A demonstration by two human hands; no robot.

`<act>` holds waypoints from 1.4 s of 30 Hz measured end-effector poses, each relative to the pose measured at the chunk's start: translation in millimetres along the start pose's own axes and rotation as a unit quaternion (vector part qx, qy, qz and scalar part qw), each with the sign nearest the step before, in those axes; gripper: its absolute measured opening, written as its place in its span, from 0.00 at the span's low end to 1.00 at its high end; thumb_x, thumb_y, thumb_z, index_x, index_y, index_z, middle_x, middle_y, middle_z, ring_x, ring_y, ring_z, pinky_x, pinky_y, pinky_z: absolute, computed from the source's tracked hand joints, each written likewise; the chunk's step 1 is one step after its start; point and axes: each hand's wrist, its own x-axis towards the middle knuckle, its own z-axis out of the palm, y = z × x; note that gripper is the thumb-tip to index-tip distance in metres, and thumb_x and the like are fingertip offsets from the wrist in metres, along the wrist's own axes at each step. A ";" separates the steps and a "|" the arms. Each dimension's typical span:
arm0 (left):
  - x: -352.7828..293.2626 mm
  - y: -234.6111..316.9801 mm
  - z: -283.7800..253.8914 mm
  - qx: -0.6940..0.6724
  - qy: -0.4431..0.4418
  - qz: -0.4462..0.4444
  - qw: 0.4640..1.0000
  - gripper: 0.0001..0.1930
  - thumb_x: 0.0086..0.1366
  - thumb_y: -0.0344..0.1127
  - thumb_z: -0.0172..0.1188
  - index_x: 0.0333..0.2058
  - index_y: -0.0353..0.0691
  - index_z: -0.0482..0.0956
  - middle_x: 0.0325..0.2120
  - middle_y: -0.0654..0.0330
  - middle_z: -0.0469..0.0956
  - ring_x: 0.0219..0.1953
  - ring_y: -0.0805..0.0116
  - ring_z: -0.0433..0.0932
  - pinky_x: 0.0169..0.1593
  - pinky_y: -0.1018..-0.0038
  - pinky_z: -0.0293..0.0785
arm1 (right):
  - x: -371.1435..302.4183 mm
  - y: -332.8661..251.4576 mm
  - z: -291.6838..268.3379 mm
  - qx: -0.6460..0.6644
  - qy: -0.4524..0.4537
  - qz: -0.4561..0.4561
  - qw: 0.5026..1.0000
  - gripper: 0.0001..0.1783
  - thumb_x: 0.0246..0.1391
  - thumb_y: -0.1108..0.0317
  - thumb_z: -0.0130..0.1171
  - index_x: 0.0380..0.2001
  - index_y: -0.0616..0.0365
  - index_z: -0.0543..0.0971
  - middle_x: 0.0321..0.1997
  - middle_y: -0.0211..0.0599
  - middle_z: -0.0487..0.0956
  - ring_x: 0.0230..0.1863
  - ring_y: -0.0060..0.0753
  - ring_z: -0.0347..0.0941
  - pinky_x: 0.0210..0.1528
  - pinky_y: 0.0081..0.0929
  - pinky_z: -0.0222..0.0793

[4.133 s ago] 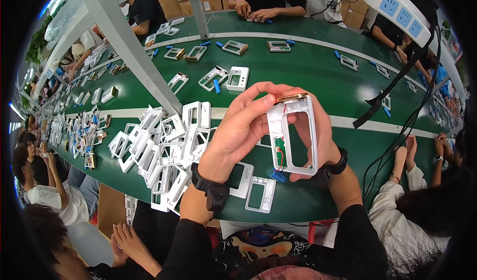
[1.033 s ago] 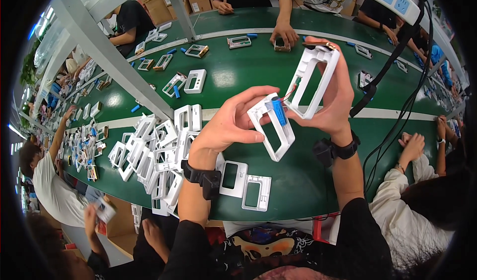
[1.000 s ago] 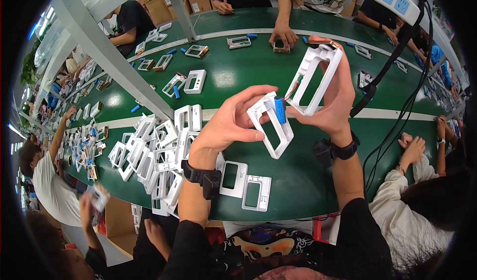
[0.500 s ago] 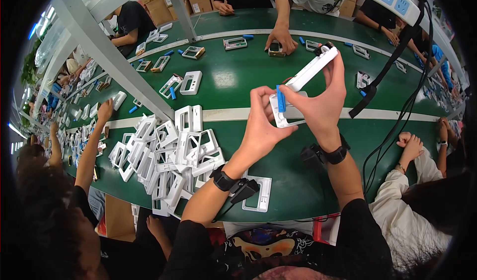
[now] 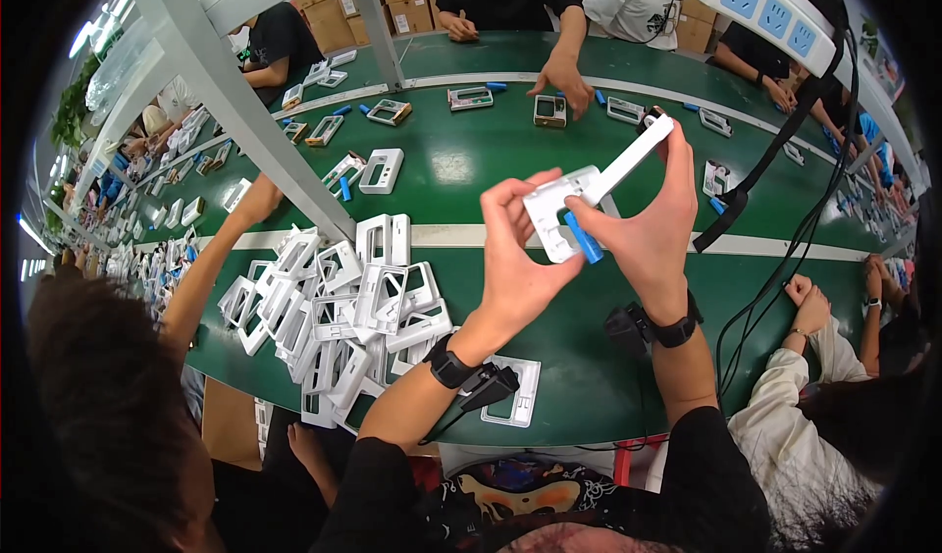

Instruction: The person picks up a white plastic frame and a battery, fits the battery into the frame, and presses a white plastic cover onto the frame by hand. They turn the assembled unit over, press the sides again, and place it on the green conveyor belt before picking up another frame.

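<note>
Above the green bench, both my hands are closed on parts of white plastic housing. My left hand (image 5: 518, 259) grips a white housing half (image 5: 557, 208) by its left edge, with its moulded inner side showing. My right hand (image 5: 650, 229) holds a long white housing part (image 5: 633, 160), seen edge-on, tilted up to the right between thumb and fingers. A blue cylindrical battery (image 5: 585, 239) lies slanted beside my right thumb, against the lower part of the left housing half. The right fingertips are partly hidden behind the long part.
A heap of white housing frames (image 5: 343, 308) lies to the left; a single frame (image 5: 512, 392) sits near my left wrist. Half-built units with blue batteries line the green belt (image 5: 451, 165). A grey post (image 5: 245, 111), a hanging power strip (image 5: 770, 13) and black cables flank the space. Co-workers sit around.
The left housing half has turned, showing more of its inner side. The blue battery has tipped from upright to slanting and sits lower. Across the belt, a co-worker's hand has moved right off a unit.
</note>
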 end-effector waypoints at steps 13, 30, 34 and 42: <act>-16.3 -2.0 22.8 0.034 -0.071 -0.119 0.990 0.41 0.46 0.19 0.72 0.54 0.35 0.52 0.54 0.47 0.67 0.57 0.59 0.71 0.62 0.67 0.68 | 1.9 1.3 1.4 0.004 0.002 0.019 1.000 0.54 0.28 0.66 0.78 0.60 0.70 0.63 0.54 0.46 0.72 0.57 0.40 0.69 0.62 0.34 0.63; -17.1 2.4 17.8 -0.036 -0.022 -0.064 0.997 0.46 0.47 0.21 0.73 0.60 0.40 0.51 0.55 0.50 0.66 0.57 0.63 0.70 0.58 0.69 0.70 | 1.6 -4.1 -8.9 -0.179 -0.001 -0.016 0.984 0.53 0.27 0.61 0.79 0.59 0.66 0.64 0.50 0.46 0.71 0.51 0.47 0.70 0.50 0.40 0.67; -16.4 -0.3 17.3 -0.051 -0.019 -0.034 0.998 0.41 0.47 0.19 0.72 0.57 0.40 0.55 0.57 0.49 0.65 0.57 0.63 0.70 0.58 0.69 0.71 | 3.7 -10.0 -16.6 -0.220 -0.022 -0.008 0.975 0.53 0.27 0.61 0.78 0.59 0.66 0.64 0.50 0.46 0.71 0.50 0.49 0.70 0.49 0.41 0.67; -13.6 3.7 13.9 -0.034 -0.060 -0.031 0.997 0.33 0.48 0.19 0.71 0.50 0.37 0.61 0.60 0.47 0.63 0.57 0.64 0.71 0.59 0.70 0.72 | 5.4 -16.6 -34.2 -0.241 -0.065 0.029 0.968 0.51 0.28 0.62 0.76 0.59 0.63 0.65 0.48 0.45 0.72 0.49 0.49 0.70 0.50 0.41 0.66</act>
